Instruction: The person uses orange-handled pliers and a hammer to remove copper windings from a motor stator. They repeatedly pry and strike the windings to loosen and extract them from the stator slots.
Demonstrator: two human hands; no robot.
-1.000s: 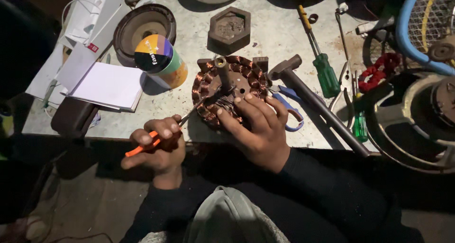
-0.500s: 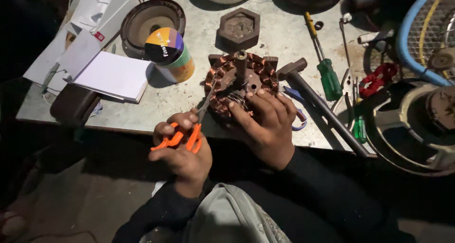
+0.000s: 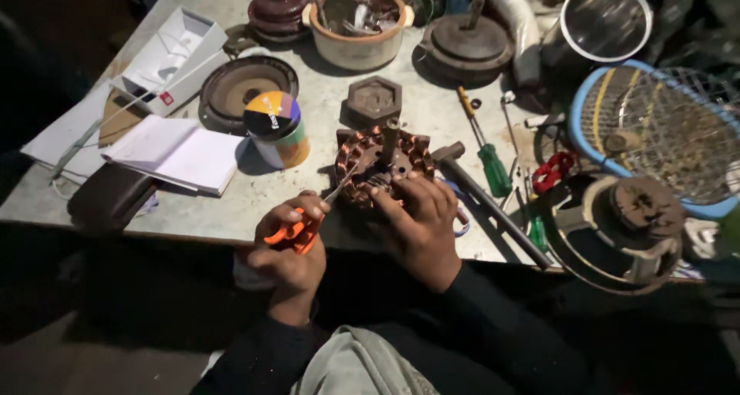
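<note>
Our left hand (image 3: 289, 245) grips orange scissors (image 3: 297, 229), right hand (image 3: 420, 221) clamps the copper-wound stator (image 3: 381, 164); blades could nick its windings.

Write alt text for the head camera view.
A person's left hand holds orange-handled scissors to a copper-wound motor stator that the right hand steadies at the edge of a cluttered workbench. Nearby lie an open notebook, a colourful tin and a green-handled screwdriver.
</note>
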